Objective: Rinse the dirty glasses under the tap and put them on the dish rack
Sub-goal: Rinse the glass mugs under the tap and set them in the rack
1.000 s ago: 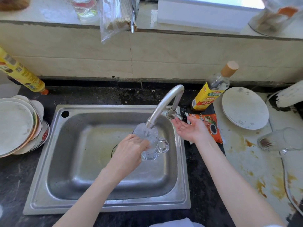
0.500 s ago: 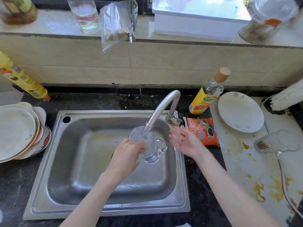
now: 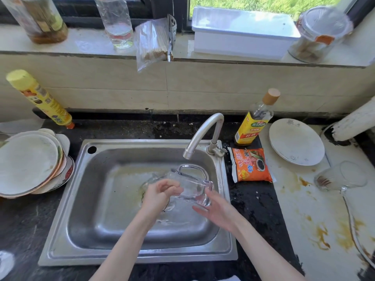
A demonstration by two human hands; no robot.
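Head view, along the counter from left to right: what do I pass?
Stack of white plates → steel sink → clear glass mug → orange sauce packet → single white plate → tipped clear glass.

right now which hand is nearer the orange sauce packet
Right. The right hand is open at the sink's right side, just below-left of the orange sauce packet; the left hand grips the glass mug farther left, over the basin.
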